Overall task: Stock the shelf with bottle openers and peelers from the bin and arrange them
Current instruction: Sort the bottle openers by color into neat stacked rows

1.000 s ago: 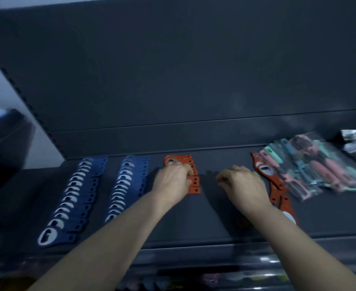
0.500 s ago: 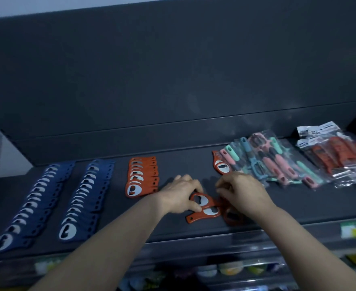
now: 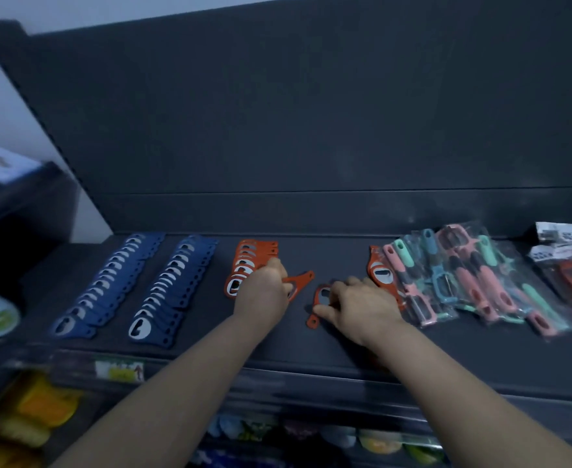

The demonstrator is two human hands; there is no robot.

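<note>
Two rows of blue bottle openers [image 3: 105, 287] [image 3: 173, 285] lie overlapped on the dark shelf [image 3: 311, 346]. Right of them is a short row of orange bottle openers [image 3: 249, 261]. My left hand [image 3: 266, 290] holds one orange opener [image 3: 299, 282] at the front end of that row, its handle sticking out to the right. My right hand [image 3: 358, 307] grips another orange opener [image 3: 321, 298] flat on the shelf. One more orange opener [image 3: 380, 273] leans against bagged peelers [image 3: 463, 282] with pink and teal handles.
Bags of red items [image 3: 571, 268] lie at the far right of the shelf. A black bin [image 3: 18, 211] stands to the left. Below the shelf's front edge, a lower shelf holds colourful goods [image 3: 34, 407]. The dark back panel rises behind the rows.
My left hand has carried an orange opener from the shelf's middle back to the orange row. My right hand stays on the loose openers. The camera has swung right, then back left.
</note>
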